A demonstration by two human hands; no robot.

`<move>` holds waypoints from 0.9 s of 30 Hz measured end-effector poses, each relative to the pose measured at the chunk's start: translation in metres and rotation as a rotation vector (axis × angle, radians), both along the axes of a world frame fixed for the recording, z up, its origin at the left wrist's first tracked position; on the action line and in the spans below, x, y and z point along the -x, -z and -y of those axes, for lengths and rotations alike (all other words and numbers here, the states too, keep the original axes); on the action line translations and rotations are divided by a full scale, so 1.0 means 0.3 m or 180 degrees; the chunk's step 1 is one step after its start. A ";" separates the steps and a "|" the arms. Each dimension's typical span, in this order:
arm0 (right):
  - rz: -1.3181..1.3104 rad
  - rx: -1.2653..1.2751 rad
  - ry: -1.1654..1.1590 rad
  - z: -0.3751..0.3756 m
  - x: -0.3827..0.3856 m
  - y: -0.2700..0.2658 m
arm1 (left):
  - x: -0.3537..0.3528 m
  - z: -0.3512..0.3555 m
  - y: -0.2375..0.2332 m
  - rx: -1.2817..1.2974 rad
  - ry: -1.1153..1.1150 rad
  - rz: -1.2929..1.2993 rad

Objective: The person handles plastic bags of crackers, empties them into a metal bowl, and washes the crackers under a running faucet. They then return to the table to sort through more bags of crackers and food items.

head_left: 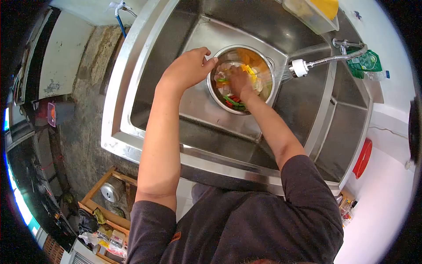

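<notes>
Steel bowl (pixel 211 94) seated on floor of sink (pixel 193 105), directly beneath spray head (pixel 300 67), evidently to catch the running water. Left hand (pixel 189 67) closed on the bowl's left rim, judged to steady it against shifting. Right hand (pixel 239 81) plunged into the bowl among cut vegetables (pixel 235 103), back uppermost; grip not determinable, fingers buried in the pieces. Contents mixed: green, red, yellow, pale. Plastic tub (pixel 307 15) parked on back ledge, well apart from the spray.
</notes>
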State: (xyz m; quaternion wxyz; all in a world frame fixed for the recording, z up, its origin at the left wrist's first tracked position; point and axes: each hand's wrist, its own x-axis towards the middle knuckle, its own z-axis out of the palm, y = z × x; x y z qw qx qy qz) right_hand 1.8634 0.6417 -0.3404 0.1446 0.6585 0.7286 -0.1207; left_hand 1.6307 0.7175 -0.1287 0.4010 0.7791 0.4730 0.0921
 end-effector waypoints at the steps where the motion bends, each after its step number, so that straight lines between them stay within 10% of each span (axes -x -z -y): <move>1: 0.0054 -0.0107 0.0212 -0.015 -0.006 -0.025 | -0.001 0.000 0.000 0.0018 -0.0043 0.0034; 3: -0.3143 -0.0077 0.3595 -0.022 -0.027 -0.169 | 0.001 0.000 -0.005 -0.0007 -0.0004 -0.0018; 5: -0.0717 -0.1812 0.0701 -0.019 -0.212 0.132 | -0.001 -0.008 -0.009 -0.0060 -0.0005 -0.0097; 9: -0.0924 -0.0150 0.0816 -0.040 -0.064 -0.163 | 0.000 -0.004 -0.033 0.0034 0.0034 -0.0160; 15: -0.0616 -0.1104 -0.0959 0.038 0.081 0.011 | -0.014 -0.006 0.041 -0.0043 -0.0019 -0.0124; 22: -0.2993 0.0505 0.0993 0.016 -0.013 -0.079 | -0.034 -0.012 0.050 0.0042 -0.0127 -0.0129; 25: 0.0222 0.0556 -0.0311 0.067 -0.031 -0.217 | -0.035 -0.008 0.028 0.0179 -0.0069 -0.0273; 27: -0.0186 0.1126 -0.0278 0.101 -0.066 -0.207 | -0.042 -0.024 0.041 0.0143 -0.0033 -0.0388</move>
